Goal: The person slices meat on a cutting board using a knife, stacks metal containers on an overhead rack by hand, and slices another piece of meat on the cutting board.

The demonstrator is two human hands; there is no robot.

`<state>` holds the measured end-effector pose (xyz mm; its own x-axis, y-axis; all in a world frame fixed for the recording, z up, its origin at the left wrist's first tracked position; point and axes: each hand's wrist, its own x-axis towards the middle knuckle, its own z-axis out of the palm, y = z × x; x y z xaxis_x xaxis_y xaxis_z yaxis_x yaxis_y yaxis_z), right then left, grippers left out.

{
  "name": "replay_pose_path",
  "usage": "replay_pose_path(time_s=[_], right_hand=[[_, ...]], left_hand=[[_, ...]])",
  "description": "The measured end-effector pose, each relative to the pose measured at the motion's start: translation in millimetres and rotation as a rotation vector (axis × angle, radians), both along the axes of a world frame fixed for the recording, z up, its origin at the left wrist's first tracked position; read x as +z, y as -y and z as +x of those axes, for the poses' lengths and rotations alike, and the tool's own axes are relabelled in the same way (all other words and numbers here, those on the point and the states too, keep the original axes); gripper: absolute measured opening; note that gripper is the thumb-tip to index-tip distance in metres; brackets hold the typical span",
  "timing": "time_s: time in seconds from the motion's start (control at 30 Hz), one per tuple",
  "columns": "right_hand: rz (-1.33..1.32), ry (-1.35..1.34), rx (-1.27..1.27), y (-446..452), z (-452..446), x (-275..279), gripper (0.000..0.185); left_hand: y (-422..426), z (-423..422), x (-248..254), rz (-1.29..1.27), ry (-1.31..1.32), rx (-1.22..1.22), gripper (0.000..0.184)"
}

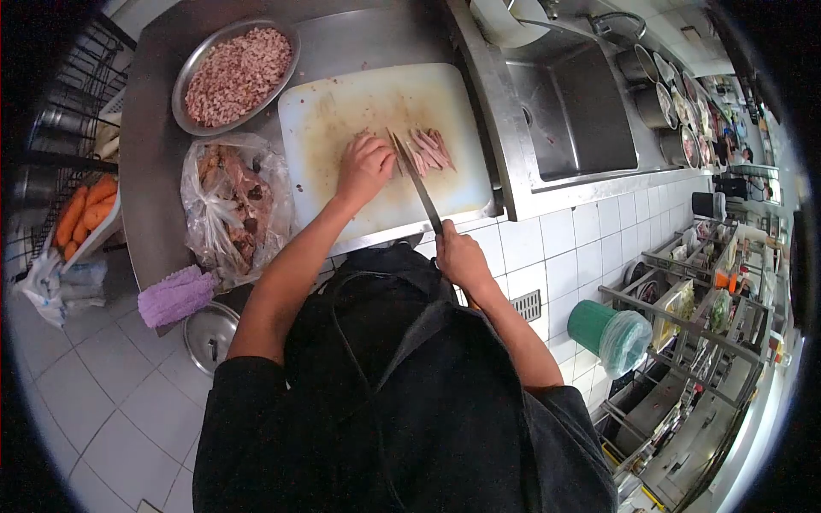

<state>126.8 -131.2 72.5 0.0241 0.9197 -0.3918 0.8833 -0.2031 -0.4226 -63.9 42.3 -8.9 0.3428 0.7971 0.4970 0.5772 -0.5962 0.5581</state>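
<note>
On a stained white cutting board [321, 188], thin strips of pinkish meat [434, 150] lie side by side to the right of a long knife [421, 186]. My right hand [464, 256] is wrapped around the knife's handle near the board's front edge, with the blade pointing away from me. My left hand [368, 165] rests on the board with curled fingers, close against the left side of the blade. A sliver of meat shows at its fingertips; the rest beneath the fingers is hidden. Small scraps dot the board.
A metal bowl [179, 101] of diced meat [239, 77] stands back left. Nearer are a clear plastic bag [203, 218] with large meat pieces and a purple cloth [177, 296]. A sink [590, 111] lies right; carrots [85, 209] sit far left, a green bin [592, 327] lower right.
</note>
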Motion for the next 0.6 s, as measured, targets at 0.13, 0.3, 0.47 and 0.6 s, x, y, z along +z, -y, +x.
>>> replay_pose_path(time_s=[0.13,0.3,0.47,0.6], right_hand=[[0.005,-0.013,0.014,-1,0,3,0.019],[-0.007,0.006,0.004,0,-2,7,0.019],[0.005,0.016,0.018,5,1,-6,0.019],[0.017,0.036,-0.017,5,0,-14,0.019]], left_hand=[[1,6,-4,-0.005,-0.025,0.003,0.009],[2,8,-8,-0.01,-0.029,0.012,0.009],[0,8,-12,-0.033,-0.016,-0.002,0.009],[1,8,-11,-0.029,-0.043,-0.031,0.009]])
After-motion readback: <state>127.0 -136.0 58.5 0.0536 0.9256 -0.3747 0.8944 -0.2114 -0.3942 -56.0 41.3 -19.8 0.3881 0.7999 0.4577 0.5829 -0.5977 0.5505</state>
